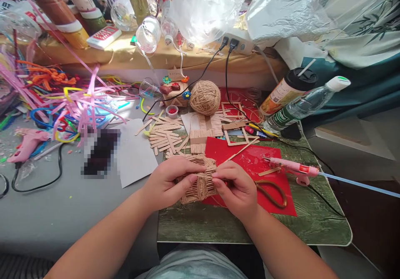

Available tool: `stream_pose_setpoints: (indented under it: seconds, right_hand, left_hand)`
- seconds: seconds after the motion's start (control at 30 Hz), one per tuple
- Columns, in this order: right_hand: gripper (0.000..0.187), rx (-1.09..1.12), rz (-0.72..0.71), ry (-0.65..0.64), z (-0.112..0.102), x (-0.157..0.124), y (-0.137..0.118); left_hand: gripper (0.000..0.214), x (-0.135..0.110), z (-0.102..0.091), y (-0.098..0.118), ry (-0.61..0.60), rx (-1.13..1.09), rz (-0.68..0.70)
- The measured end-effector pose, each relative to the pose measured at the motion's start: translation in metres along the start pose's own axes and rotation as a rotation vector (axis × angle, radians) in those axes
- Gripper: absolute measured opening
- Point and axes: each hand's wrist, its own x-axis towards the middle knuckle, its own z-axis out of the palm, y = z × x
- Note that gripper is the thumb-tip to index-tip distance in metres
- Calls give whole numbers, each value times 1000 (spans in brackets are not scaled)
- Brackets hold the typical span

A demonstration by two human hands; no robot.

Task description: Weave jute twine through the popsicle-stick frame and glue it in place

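Note:
A box-like piece wrapped in jute twine (202, 189) is held over the near edge of a red sheet (237, 154). My left hand (170, 183) grips its left side, fingers on top and thumb across the front. My right hand (236, 185) is closed in a pinch at the right edge; its fingertips touch the twine, and any loose strand between them is too small to make out. Scissors (275, 193) lie partly under my right hand, only the brown handle plainly showing. Beyond the piece are a ball of twine (205, 97) and loose craft sticks (167, 135).
A pink glue gun (290, 166) with its cord lies at right, another glue gun (29, 143) at far left. A bottle (303, 104) and a lidded cup (286, 89) stand at back right. White paper (136, 154) and tangled pipe cleaners (84, 112) lie left.

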Motion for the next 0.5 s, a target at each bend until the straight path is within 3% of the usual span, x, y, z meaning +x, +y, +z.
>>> stream_pose_setpoints:
  seconds: [0.3,0.5]
  right_hand:
    - [28,-21,-10,-22,-2,1,-2]
    - [15,-88,57,91,-3,0,0]
  left_hand:
    - [27,3,0,1,-5,-37,2]
    - [28,2,-2,2,-54,-34,10]
